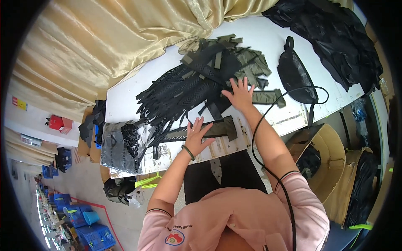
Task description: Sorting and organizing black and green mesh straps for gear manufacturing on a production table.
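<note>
My left hand [196, 136] lies with fingers spread on a long olive-green strap piece with mesh [217, 129] near the table's front edge. Farther up and to the right, my right hand [240, 95] is also spread out, resting at the lower right edge of a heap of black mesh and olive fabric pieces [180, 85]. Right beside it lies another olive strap piece [268, 97]. Neither hand grips anything. A black mesh pouch [295, 75] with a strap rests to the right of the heap.
The white table [119, 94] has a worn front edge. A clear bag of black buckles or cords [121, 144] lies at its left corner, and a large black fabric pile [331, 39] at the far right. A black cable [274, 180] crosses my right arm. Cardboard boxes [335, 150] stand below right.
</note>
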Tool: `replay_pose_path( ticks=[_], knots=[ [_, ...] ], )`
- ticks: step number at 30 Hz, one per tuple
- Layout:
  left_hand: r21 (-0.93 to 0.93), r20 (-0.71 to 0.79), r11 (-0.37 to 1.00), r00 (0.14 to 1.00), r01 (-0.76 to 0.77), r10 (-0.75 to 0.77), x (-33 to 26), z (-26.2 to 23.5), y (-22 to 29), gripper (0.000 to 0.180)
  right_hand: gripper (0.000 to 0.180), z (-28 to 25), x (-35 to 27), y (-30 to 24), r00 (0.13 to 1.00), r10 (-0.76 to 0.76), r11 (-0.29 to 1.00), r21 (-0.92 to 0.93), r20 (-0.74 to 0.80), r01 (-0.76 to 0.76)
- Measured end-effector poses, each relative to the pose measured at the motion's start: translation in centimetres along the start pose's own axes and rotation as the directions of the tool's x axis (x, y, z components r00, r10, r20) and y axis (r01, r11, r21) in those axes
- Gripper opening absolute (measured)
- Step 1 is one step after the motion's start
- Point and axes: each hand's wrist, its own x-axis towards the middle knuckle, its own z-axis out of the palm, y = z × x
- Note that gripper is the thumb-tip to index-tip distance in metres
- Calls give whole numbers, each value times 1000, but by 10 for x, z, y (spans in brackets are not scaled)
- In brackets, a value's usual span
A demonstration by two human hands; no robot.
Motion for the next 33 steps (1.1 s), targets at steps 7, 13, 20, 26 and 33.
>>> replay_pose_path(
  ticks=[7,13,20,26,33],
  knots=[
    [-57,-220,998,974,33,-45,17,1,29,51,62,-15,23,12,980,-129,979,138,-152,151],
    [-83,-182,990,975,113,-126,11,-6,33,43,47,-80,-149,26,798,-530,534,844,285,53],
    [-150,-146,981,978,125,-147,10,-4,27,26,92,-114,-313,77,816,-568,-611,608,111,-508],
    [-212,-147,975,983,74,-107,16,19,11,28,85,-122,-389,169,865,-354,-587,636,354,-501],
    [-459,-126,872,960,169,-252,13,27,3,18,88,-224,-297,145,848,48,-742,549,-529,385]
  ],
)
